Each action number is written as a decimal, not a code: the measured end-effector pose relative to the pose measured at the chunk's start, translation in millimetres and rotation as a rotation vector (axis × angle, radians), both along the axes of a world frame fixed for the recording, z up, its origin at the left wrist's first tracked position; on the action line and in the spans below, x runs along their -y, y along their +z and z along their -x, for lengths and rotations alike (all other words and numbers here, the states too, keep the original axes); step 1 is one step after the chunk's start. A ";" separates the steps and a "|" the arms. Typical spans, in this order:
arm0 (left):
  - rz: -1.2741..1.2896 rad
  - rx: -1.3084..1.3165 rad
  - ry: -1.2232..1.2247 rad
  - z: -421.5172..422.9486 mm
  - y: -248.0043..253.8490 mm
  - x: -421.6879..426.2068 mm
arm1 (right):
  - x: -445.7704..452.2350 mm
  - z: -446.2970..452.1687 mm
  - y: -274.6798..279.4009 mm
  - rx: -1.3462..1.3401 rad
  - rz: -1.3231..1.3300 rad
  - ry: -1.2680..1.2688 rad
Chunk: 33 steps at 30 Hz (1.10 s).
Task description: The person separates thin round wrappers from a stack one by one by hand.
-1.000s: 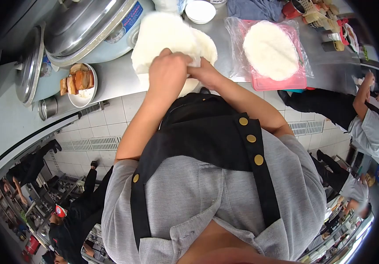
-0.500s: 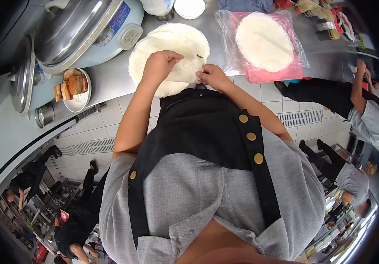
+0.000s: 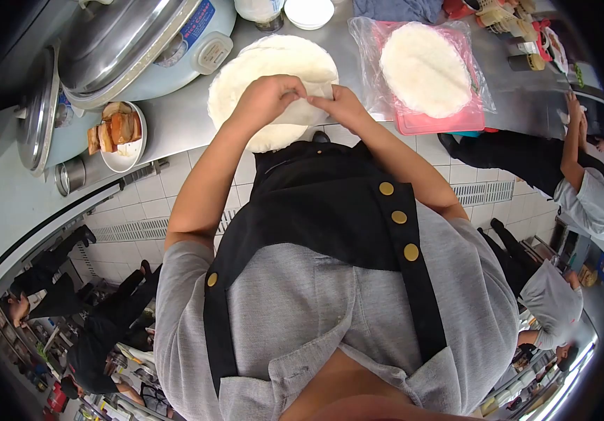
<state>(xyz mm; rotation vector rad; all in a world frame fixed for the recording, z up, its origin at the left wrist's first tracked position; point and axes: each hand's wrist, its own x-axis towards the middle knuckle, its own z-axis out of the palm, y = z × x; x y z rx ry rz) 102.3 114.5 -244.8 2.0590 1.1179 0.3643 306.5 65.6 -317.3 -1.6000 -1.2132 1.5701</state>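
Thin round white dough sheets (image 3: 281, 55) lie stacked near the counter's front edge. My left hand (image 3: 268, 102) is over the middle of the stack, its thumb and fingers pinched on the edge of a sheet. Close beside it on the right, my right hand (image 3: 342, 108) also pinches the sheet, fingertips almost meeting those of my left. Part of the sheet is lifted between the hands. To the right, more round sheets (image 3: 425, 70) rest on clear plastic over a pinkish-red board (image 3: 421, 125).
A lidded rice cooker (image 3: 207, 55) stands at the left. Before it are a white dish (image 3: 125, 163) of browned chunks (image 3: 121, 128) and a metal cup (image 3: 70, 177). White bowls (image 3: 309, 12) and a blue-grey cloth (image 3: 397, 10) lie behind. Co-workers stand at both sides.
My hands have come closer together, and my left hand has moved right to the sheet's edge. A small dark green scrap seen on the sheet is no longer visible.
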 end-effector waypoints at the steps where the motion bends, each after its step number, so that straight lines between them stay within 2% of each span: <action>1: -0.025 -0.032 -0.109 -2.6 2.6 1.9 | -3.0 -0.9 -4.6 0.000 0.002 0.000; 2: -0.026 -0.032 -0.109 -4.3 1.5 1.5 | -10.8 -1.7 -11.5 0.034 0.013 0.024; 4: -0.337 -0.137 -0.188 -7.1 2.9 -1.1 | -16.9 -0.2 -13.5 0.065 0.022 0.048; 5: -0.338 -0.139 -0.188 -7.5 6.6 -2.9 | -19.4 1.7 -10.1 0.034 -0.015 0.027; 7: -0.232 -0.068 -0.184 -8.2 15.5 -9.2 | -24.3 1.7 -14.5 0.003 -0.055 0.006; 8: -0.234 -0.069 -0.184 -4.0 10.2 -12.1 | -28.2 -2.7 -24.8 -0.054 -0.088 -0.091; 10: -0.023 -0.025 -0.016 14.7 -11.4 -22.3 | -29.2 -18.9 -30.2 -0.110 -0.120 -0.186; 11: 0.127 -0.123 0.008 23.8 -13.5 -28.2 | -29.0 -28.9 -17.8 0.236 -0.186 -0.105; 12: 0.128 -0.123 0.016 27.3 -18.6 -27.6 | -26.8 -32.1 -6.3 0.581 -0.250 -0.019; 13: 0.126 -0.146 -0.008 29.7 -19.0 -27.7 | -17.8 -25.3 4.6 0.715 -0.324 -0.024; 14: 0.123 -0.170 -0.033 29.5 -10.6 -27.0 | -16.1 -17.5 18.0 0.712 -0.328 -0.019; 16: 0.099 -0.184 -0.049 14.7 8.1 -21.9 | -16.9 0.9 42.6 0.957 -0.864 0.158; 18: -0.022 -0.088 -0.059 3.8 23.9 -18.1 | -33.9 18.1 47.0 0.896 -0.996 0.239; 20: -0.001 -0.029 0.002 10.2 20.5 -17.0 | -51.7 30.5 54.2 0.651 -0.393 0.540; 21: -0.252 0.102 0.226 16.5 17.2 -13.2 | -50.3 34.4 46.9 0.621 -0.509 0.409; 22: -0.505 0.234 0.450 23.8 13.4 -8.4 | -52.6 35.6 49.2 0.620 -0.519 0.414; 23: -0.615 0.200 0.659 33.5 9.5 -0.1 | -54.5 36.0 51.3 0.497 -0.453 0.357; 24: -0.622 0.199 0.665 39.9 -4.7 8.0 | -55.9 37.1 53.2 0.375 -0.385 0.301; 25: -0.487 0.324 0.918 45.9 -22.5 17.3 | -55.5 40.6 52.2 0.373 -0.389 0.308; 26: -0.341 0.450 1.164 48.4 -24.3 23.4 | -54.3 45.6 49.4 0.213 -0.398 0.239; 27: -0.346 0.450 1.170 52.2 -25.5 29.6 | -53.3 50.6 48.0 0.052 -0.404 0.171; 28: 0.071 0.592 1.197 53.7 -19.1 37.0 | -52.0 57.1 51.8 0.050 -0.408 0.179; 29: 0.495 0.721 1.186 55.5 -15.8 41.1 | -49.1 65.0 56.1 -0.068 -0.394 0.172; 30: 0.492 0.722 1.193 58.8 -16.7 40.1 | -46.0 72.7 60.1 -0.186 -0.376 0.163; 32: 0.617 1.071 0.877 63.2 -14.2 32.8 | -41.9 82.7 70.4 -0.236 -0.349 0.178; 33: 0.480 1.060 0.901 64.8 -12.3 27.3 | -39.8 84.2 78.0 -0.401 -0.187 0.164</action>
